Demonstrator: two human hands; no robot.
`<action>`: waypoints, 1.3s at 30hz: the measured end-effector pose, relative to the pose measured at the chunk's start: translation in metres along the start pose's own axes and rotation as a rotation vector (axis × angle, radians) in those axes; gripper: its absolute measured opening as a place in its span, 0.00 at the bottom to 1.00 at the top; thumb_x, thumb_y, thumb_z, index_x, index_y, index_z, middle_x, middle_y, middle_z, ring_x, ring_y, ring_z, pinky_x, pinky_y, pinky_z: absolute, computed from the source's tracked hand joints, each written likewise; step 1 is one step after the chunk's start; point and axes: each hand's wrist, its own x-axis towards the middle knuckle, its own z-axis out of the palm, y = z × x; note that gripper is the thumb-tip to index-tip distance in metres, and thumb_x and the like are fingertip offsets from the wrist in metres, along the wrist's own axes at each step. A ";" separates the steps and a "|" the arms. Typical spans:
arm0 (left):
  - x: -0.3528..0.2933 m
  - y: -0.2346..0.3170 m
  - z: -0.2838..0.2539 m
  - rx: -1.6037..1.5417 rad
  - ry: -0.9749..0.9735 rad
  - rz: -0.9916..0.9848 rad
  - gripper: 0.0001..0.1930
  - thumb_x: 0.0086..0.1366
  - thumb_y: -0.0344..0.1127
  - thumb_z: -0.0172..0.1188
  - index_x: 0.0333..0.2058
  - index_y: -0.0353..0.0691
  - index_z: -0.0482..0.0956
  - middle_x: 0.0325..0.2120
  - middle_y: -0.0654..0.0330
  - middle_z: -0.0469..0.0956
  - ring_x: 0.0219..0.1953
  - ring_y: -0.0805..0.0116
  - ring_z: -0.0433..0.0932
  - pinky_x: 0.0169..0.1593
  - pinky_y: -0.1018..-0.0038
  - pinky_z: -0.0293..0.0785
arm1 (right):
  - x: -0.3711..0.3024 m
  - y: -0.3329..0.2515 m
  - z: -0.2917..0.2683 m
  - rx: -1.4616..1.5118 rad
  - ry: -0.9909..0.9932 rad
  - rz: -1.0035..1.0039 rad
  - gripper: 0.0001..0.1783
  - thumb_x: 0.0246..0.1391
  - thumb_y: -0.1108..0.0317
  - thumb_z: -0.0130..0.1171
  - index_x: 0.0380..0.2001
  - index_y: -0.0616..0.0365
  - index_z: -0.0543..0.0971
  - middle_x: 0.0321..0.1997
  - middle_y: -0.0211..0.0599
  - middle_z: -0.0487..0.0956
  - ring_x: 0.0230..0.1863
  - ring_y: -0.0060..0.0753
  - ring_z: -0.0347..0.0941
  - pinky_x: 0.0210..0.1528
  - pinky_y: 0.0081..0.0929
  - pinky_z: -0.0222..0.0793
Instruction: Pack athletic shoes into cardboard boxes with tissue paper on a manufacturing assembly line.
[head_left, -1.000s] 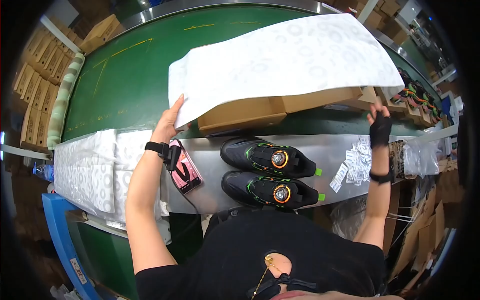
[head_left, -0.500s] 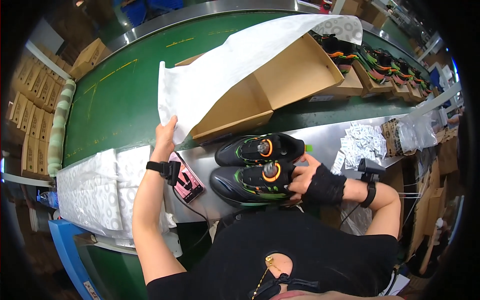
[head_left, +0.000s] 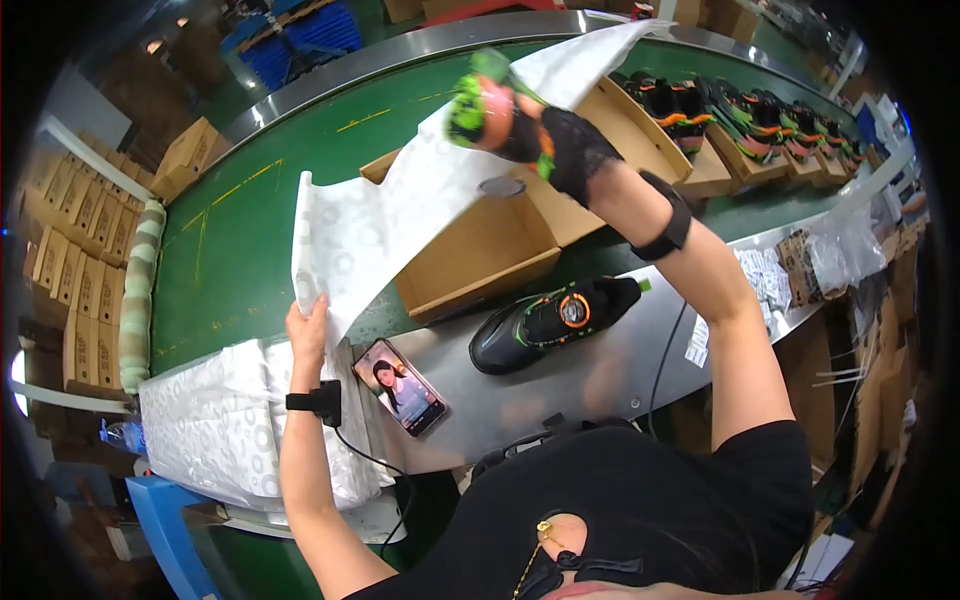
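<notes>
My left hand (head_left: pixel 307 326) pinches the lower left corner of a white patterned sheet of wrapping paper (head_left: pixel 385 225). The sheet drapes up over an open brown shoebox (head_left: pixel 480 255) on the green conveyor belt. High above the box, my right hand (head_left: pixel 540 115), in a black wrist wrap, grips a sneaker (head_left: pixel 490 112) with its green and pink sole turned outward; motion blurs it. The matching black sneaker (head_left: pixel 548 325), trimmed in orange and green, rests upright on the metal ledge below the box. A phone (head_left: pixel 400 388) with a lit screen lies left of that shoe.
A stack of patterned paper in plastic (head_left: pixel 215 415) lies at the left. More sneakers on boxes (head_left: pixel 755 125) line the belt at the right. Small white packets (head_left: pixel 765 285) and clear plastic bags (head_left: pixel 840 250) sit at the right end of the ledge. Shoeboxes (head_left: pixel 85 290) are stacked far left.
My right hand has lifted one sneaker off the ledge and carried it up and left over the paper. The other shoe now stands alone, slightly turned. My left hand still holds the sheet.
</notes>
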 end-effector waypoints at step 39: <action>0.037 0.110 0.165 1.434 -0.896 0.457 0.47 0.29 0.71 0.59 0.41 0.34 0.73 0.45 0.48 0.68 0.51 0.54 0.64 0.52 0.36 0.40 | -0.089 0.107 -0.046 -1.094 0.102 -0.879 0.16 0.41 0.67 0.60 0.36 0.61 0.73 0.39 0.45 0.74 0.41 0.48 0.69 0.42 0.38 0.66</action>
